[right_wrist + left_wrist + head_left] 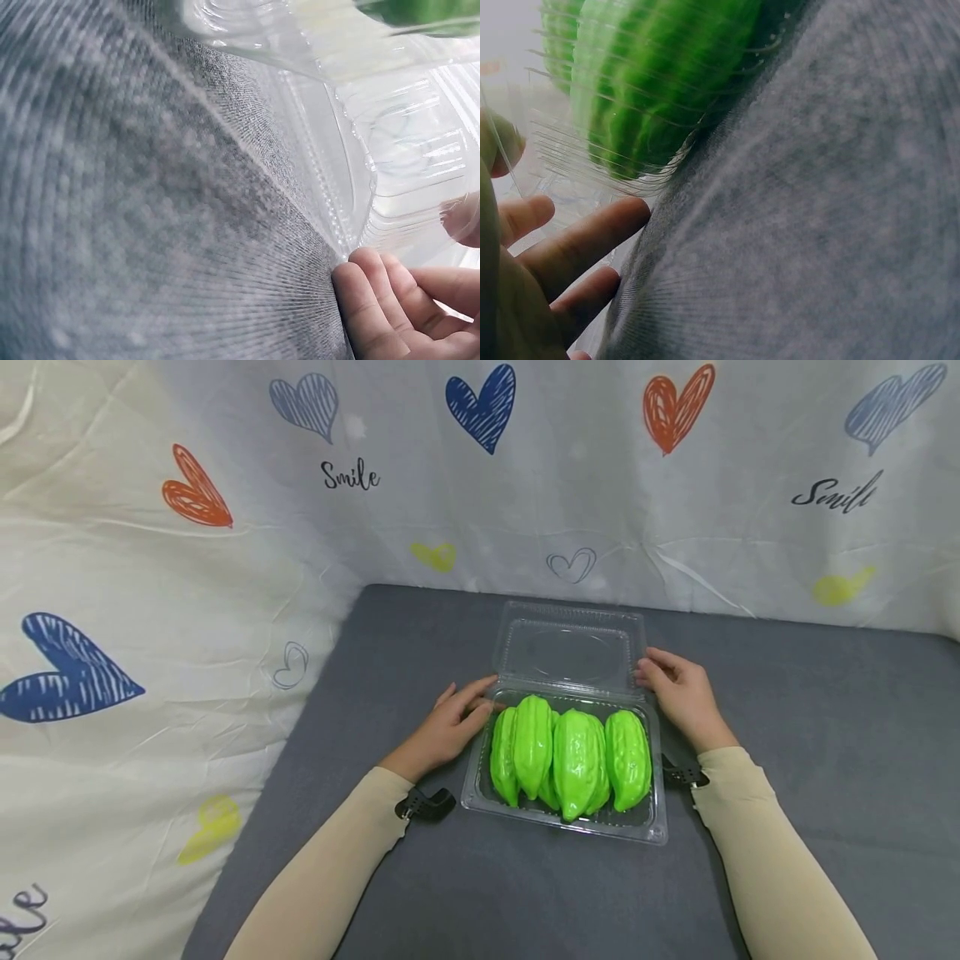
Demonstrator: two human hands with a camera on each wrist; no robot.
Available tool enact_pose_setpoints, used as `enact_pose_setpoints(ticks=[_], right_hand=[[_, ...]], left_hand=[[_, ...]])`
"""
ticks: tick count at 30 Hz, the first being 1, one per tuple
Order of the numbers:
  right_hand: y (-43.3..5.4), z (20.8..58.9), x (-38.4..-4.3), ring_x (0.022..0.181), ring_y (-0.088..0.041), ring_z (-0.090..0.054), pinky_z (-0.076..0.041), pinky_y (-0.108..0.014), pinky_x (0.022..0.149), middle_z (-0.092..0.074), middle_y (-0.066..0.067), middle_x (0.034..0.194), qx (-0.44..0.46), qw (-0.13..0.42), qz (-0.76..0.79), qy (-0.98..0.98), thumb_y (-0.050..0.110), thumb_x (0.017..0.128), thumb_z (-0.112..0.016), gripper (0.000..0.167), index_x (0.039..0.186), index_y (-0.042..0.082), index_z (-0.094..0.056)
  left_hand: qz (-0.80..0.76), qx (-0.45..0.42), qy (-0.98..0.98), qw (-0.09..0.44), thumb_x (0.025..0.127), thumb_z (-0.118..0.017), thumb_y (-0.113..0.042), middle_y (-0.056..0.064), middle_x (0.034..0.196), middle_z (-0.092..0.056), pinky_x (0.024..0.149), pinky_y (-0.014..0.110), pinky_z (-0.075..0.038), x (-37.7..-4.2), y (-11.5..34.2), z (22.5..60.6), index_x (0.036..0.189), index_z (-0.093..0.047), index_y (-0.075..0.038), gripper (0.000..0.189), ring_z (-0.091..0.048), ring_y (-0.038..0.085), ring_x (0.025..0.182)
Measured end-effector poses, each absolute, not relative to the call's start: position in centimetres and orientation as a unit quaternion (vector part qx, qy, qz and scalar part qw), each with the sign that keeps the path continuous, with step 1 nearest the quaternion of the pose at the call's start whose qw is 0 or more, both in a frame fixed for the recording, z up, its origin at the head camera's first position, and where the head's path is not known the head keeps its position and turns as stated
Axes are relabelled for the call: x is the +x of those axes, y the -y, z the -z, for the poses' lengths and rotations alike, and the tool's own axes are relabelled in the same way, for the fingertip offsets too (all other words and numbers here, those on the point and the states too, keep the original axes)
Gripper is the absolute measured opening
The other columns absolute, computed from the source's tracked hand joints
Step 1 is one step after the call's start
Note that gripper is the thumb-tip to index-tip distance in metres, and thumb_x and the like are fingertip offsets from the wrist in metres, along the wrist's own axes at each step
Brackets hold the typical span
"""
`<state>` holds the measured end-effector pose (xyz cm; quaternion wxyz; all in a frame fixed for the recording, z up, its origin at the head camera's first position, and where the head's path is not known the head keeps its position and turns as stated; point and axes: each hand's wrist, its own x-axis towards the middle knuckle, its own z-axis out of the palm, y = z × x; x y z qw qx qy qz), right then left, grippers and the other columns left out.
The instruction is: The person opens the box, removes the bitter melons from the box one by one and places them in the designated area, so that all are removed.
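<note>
A clear plastic clamshell box [658, 810] sits on the table, its lid [562, 652] folded back flat behind it. Several glossy green ribbed fruits [577, 760] lie side by side inside. At the box's left rear corner is my left hand [446, 727], its fingers extended and the thumb over the rim. In the left wrist view, the fingers [585, 244] spread just outside the ridged wall. My right hand [682, 693] is at the lid's right edge near the hinge. Its fingertips [360, 277] touch the rim by the tablecloth, with the thumb over the lid side.
Grey cloth covers the table [810, 760]. A white curtain [600, 485] printed with hearts and words hangs behind it, and more of it hangs along the left. Black straps [427, 806] circle both wrists over beige sleeves [780, 868].
</note>
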<state>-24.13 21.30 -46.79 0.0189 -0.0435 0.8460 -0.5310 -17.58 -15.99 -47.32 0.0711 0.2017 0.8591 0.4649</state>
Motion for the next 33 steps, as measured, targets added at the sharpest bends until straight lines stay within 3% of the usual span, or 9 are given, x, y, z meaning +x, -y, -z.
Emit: enact_pose_setpoints(ticks=[11, 20, 23, 25, 28, 30, 33], right_hand=[[-21.6, 46.3, -23.7, 0.091, 0.014, -0.061, -0.054, -0.006, 0.083, -0.061, -0.034, 0.138, -0.044, 0.033, 0.535, -0.843, 0.040, 0.115, -0.042, 0.064, 0.158, -0.008, -0.040], [-21.7, 45.9, -23.5, 0.089, 0.015, -0.060, -0.054, -0.007, 0.083, -0.060, -0.035, 0.139, -0.032, 0.039, 0.526, -0.849, 0.043, 0.113, -0.045, 0.069, 0.158, -0.009, -0.038], [-21.9, 45.6, -23.2, 0.099, -0.003, -0.069, -0.056, -0.010, 0.085, -0.062, -0.032, 0.139, -0.024, 0.042, 0.504, -0.862, 0.049, 0.112, -0.044, 0.073, 0.158, -0.007, -0.038], [-22.0, 45.4, -22.9, 0.108, -0.021, -0.073, -0.060, -0.022, 0.091, -0.062, -0.032, 0.138, -0.023, 0.038, 0.491, -0.870, 0.050, 0.112, -0.044, 0.074, 0.158, -0.007, -0.039], [-22.2, 44.9, -22.6, 0.119, -0.044, -0.068, -0.059, -0.041, 0.098, -0.063, -0.032, 0.138, -0.021, 0.024, 0.467, -0.884, 0.050, 0.111, -0.045, 0.074, 0.157, -0.008, -0.041], [-22.2, 44.5, -22.3, 0.119, -0.045, -0.067, -0.056, -0.052, 0.099, -0.062, -0.033, 0.139, -0.025, 0.013, 0.451, -0.892, 0.047, 0.112, -0.047, 0.072, 0.156, -0.009, -0.042], [-22.3, 43.9, -21.9, 0.121, -0.047, -0.063, -0.053, -0.056, 0.097, -0.060, -0.033, 0.140, -0.035, 0.001, 0.424, -0.905, 0.042, 0.111, -0.050, 0.068, 0.154, -0.011, -0.044]], left_hand=[[-0.459, 0.188, -0.865, 0.080, 0.116, -0.041, -0.034, 0.004, 0.138, -0.070, 0.132, 0.050, 0.005, -17.4, 15.7, 47.1, 0.165, -0.036, -0.016, 0.052, -0.061, 0.023, 0.134], [-0.462, 0.187, -0.863, 0.078, 0.116, -0.040, -0.033, 0.005, 0.138, -0.070, 0.132, 0.048, 0.005, -17.4, 15.9, 47.2, 0.165, -0.036, -0.015, 0.052, -0.061, 0.023, 0.134], [-0.461, 0.187, -0.864, 0.081, 0.116, -0.040, -0.035, 0.004, 0.139, -0.070, 0.132, 0.048, 0.005, -17.4, 16.0, 47.1, 0.165, -0.035, -0.016, 0.053, -0.061, 0.022, 0.135], [-0.460, 0.184, -0.865, 0.082, 0.116, -0.040, -0.036, 0.003, 0.139, -0.070, 0.132, 0.047, 0.005, -17.4, 16.0, 47.1, 0.165, -0.035, -0.017, 0.053, -0.060, 0.021, 0.136], [-0.462, 0.183, -0.864, 0.082, 0.116, -0.041, -0.036, 0.003, 0.138, -0.070, 0.132, 0.047, 0.005, -17.4, 16.0, 47.0, 0.165, -0.035, -0.016, 0.053, -0.059, 0.021, 0.137], [-0.463, 0.184, -0.863, 0.080, 0.116, -0.041, -0.036, 0.003, 0.138, -0.070, 0.132, 0.048, 0.004, -17.4, 16.0, 47.0, 0.165, -0.036, -0.016, 0.054, -0.058, 0.022, 0.138], [-0.465, 0.187, -0.862, 0.077, 0.116, -0.042, -0.036, 0.004, 0.138, -0.070, 0.132, 0.050, 0.004, -17.4, 16.0, 47.1, 0.165, -0.036, -0.015, 0.054, -0.057, 0.023, 0.139]])
